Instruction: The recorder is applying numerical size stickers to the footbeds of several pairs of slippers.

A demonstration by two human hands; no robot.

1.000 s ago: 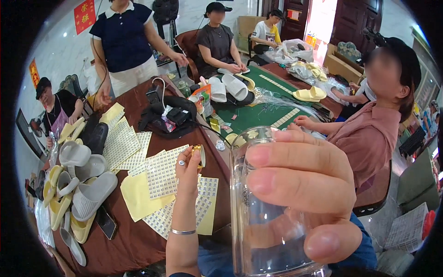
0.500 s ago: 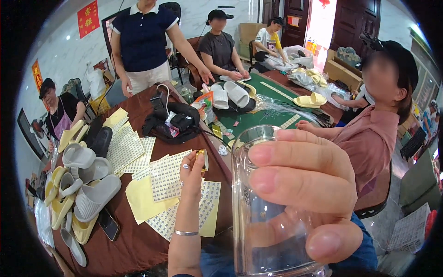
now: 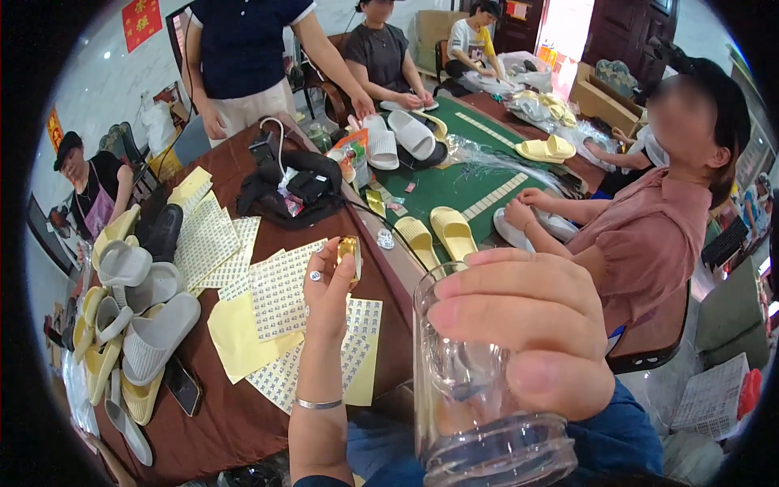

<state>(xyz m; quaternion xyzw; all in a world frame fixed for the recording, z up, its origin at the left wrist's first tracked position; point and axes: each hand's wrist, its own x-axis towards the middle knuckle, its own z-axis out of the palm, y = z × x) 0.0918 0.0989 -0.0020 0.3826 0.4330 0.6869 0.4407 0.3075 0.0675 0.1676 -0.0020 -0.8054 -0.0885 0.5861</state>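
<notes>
In the foreground my right hand (image 3: 527, 325) is wrapped round a clear screw-necked jar (image 3: 450, 406). The jar is tilted, its ringed rim low and towards me. I can see nothing inside it. Over the brown tablecloth, my left hand (image 3: 327, 284) pinches a small shiny gold piece (image 3: 349, 248) with a pale edge; its exact kind is unclear. Small round stickers cling to the fingers of that hand. Under and beside my left wrist lie printed sticker sheets (image 3: 280, 296) and a plain yellow sheet (image 3: 243, 337).
Grey and yellow slippers (image 3: 158, 341) are piled at left beside a phone (image 3: 183, 388). Black gear (image 3: 292, 183) with a cable sits farther back. A yellow slipper pair (image 3: 434, 235) lies on the green table (image 3: 487, 146). A co-worker in pink (image 3: 657, 235) sits close at right.
My right hand has lowered the jar and tipped its ringed rim more towards me. The yellow slippers behind it have come into view. My left hand keeps its pinch on the gold piece.
</notes>
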